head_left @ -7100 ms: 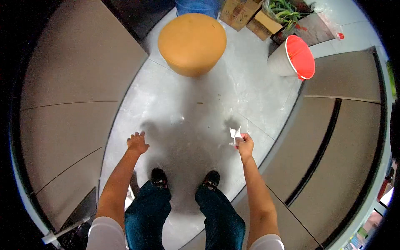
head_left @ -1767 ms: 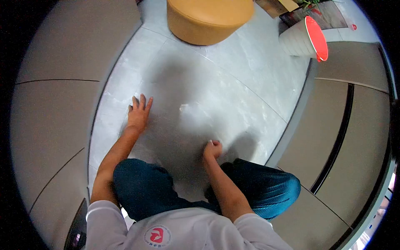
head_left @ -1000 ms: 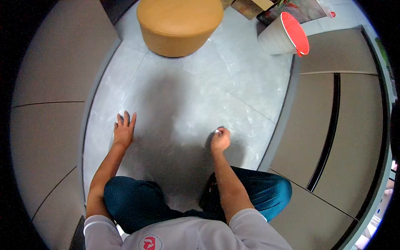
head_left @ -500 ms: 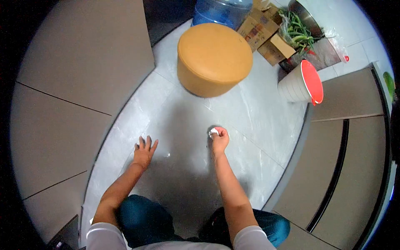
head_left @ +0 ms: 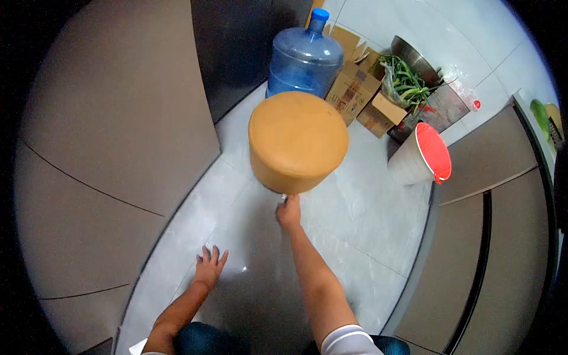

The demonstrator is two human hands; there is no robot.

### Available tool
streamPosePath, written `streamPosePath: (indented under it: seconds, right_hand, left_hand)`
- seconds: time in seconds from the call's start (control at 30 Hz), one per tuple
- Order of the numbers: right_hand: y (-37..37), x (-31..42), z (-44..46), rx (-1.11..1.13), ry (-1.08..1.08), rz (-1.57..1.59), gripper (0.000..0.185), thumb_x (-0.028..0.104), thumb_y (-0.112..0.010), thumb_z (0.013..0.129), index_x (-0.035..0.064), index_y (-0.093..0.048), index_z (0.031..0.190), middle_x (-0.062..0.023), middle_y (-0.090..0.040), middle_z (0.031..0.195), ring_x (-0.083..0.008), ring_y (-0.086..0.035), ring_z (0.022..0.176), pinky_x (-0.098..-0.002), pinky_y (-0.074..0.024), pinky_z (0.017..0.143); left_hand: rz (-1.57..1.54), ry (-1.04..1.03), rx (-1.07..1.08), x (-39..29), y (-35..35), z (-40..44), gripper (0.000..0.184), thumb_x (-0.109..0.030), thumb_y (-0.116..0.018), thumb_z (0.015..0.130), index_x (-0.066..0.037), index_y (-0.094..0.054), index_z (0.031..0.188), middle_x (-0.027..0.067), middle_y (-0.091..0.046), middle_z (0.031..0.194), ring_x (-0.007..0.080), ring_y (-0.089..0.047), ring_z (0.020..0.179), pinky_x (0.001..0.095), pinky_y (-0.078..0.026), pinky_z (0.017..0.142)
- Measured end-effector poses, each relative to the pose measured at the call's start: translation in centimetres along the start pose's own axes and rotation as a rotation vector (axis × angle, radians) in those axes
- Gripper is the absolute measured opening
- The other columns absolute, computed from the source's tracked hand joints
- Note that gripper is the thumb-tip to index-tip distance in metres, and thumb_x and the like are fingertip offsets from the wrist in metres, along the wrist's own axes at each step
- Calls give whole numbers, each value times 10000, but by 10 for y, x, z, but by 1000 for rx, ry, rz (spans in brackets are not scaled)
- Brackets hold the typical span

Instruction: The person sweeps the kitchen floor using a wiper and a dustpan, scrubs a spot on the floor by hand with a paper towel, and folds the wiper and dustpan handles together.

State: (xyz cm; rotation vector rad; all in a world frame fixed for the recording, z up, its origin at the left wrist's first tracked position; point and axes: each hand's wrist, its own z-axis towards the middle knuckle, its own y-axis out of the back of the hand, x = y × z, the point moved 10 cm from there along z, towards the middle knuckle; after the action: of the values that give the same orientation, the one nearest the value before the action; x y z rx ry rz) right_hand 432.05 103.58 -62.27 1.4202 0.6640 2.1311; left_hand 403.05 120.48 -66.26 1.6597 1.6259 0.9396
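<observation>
Two hands, low: the left hand (head_left: pixel 210 269) splayed, empty; the right hand (head_left: pixel 288 213) curled round a white scrap (head_left: pixel 284 196), right beside the stool (head_left: pixel 299 136). I'd keep that scrap flat against the floor (head_left: pixel 355 219).

White scrap (head_left: pixel 284 196) mostly hidden by right hand (head_left: pixel 289 213); its shape can't be made out. Contact between that hand and the yellow stool (head_left: pixel 297 133) can't be confirmed. Base of the blue bottle (head_left: pixel 302 56) is blocked by the stool; part of the metal pot (head_left: pixel 416 61) is covered by green leaves (head_left: pixel 408 87). Legs (head_left: pixel 204 339) are cut off by the bottom edge. Tan object (head_left: pixel 553 113) at far right too small to be identified.
</observation>
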Motion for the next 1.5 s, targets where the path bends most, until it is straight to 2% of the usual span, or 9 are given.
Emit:
streamPosePath:
  seconds: [0.1, 0.27, 0.47, 0.7, 0.9, 1.1, 1.2, 1.3, 1.5]
  right_hand:
    - [-22, 2, -2, 195, 74, -36, 462, 46, -546, 750, 32, -477, 1207, -220, -487, 1150, -398, -506, 1014, -447, -449, 850]
    - [-41, -30, -22, 549, -123, -216, 270, 136, -529, 806, 9, -534, 1045, -168, -533, 1050, -353, -516, 1016, -442, -466, 823]
    - [32, 11, -123, 330, 197, -384, 122, 87, -518, 811, 51, -575, 912, -106, -546, 949, -291, -535, 875, -389, -481, 733]
    - [88, 9, -198, 404, -47, -296, 218, -21, -548, 693, 46, -575, 899, -132, -541, 1044, -338, -514, 950, -423, -443, 844]
    - [160, -87, -231, -318, -566, 33, 141, -28, -618, 746, 22, -582, 873, -102, -584, 898, -210, -572, 794, -312, -465, 726]
    - [315, -188, -344, -859, -1243, -320, 264, -5, -568, 772, -47, -583, 1033, -211, -609, 1032, -293, -614, 878, -380, -495, 767]
    - [334, -174, -372, -916, -1556, -92, 238, 15, -561, 794, -53, -590, 1020, -209, -613, 1021, -304, -611, 877, -377, -494, 776]
    - [327, -197, -352, -600, -1304, -447, 219, 60, -588, 813, -7, -623, 1018, -168, -617, 1028, -306, -603, 928, -371, -475, 829]
    - [206, -97, -242, -209, -559, -302, 240, 40, -579, 778, 31, -621, 1014, -141, -606, 993, -312, -568, 933, -360, -456, 836]
  left_hand:
    - [-47, -6, -10, 0, 3, -1, 780, -107, -554, 826, -196, -97, 1451, 201, -133, 1463, 494, -173, 1306, 591, -297, 999]
    - [-4, -6, -25, 0, 3, 2, 814, -142, -592, 811, -195, -96, 1453, 199, -129, 1467, 497, -171, 1306, 586, -299, 998]
    - [42, -2, 25, -2, 5, -3, 862, -176, -646, 785, -185, -101, 1453, 194, -130, 1466, 492, -173, 1306, 578, -322, 986]
    - [-15, 2, 68, -1, 7, -1, 902, -105, -653, 765, -207, -79, 1453, 180, -124, 1468, 474, -174, 1314, 558, -330, 996]
    - [75, 22, 49, -6, 3, 1, 1161, -277, -828, 593, -215, -51, 1453, 156, -110, 1480, 441, -173, 1327, 509, -335, 1020]
    - [121, 51, 94, -7, 10, -3, 1257, -356, -860, 530, -212, -14, 1449, 146, -101, 1485, 421, -167, 1336, 483, -340, 1033]
    - [71, 49, 119, -7, 11, -3, 1255, -322, -863, 528, -211, -18, 1449, 152, -101, 1484, 422, -169, 1336, 484, -349, 1026]
    - [91, 61, 121, -8, 11, -5, 1242, -271, -859, 535, -208, -20, 1449, 160, -99, 1483, 425, -174, 1334, 490, -359, 1016]
    - [90, 31, 59, -3, 2, 4, 1147, -164, -816, 594, -212, -54, 1450, 169, -128, 1477, 448, -200, 1320, 519, -359, 997]
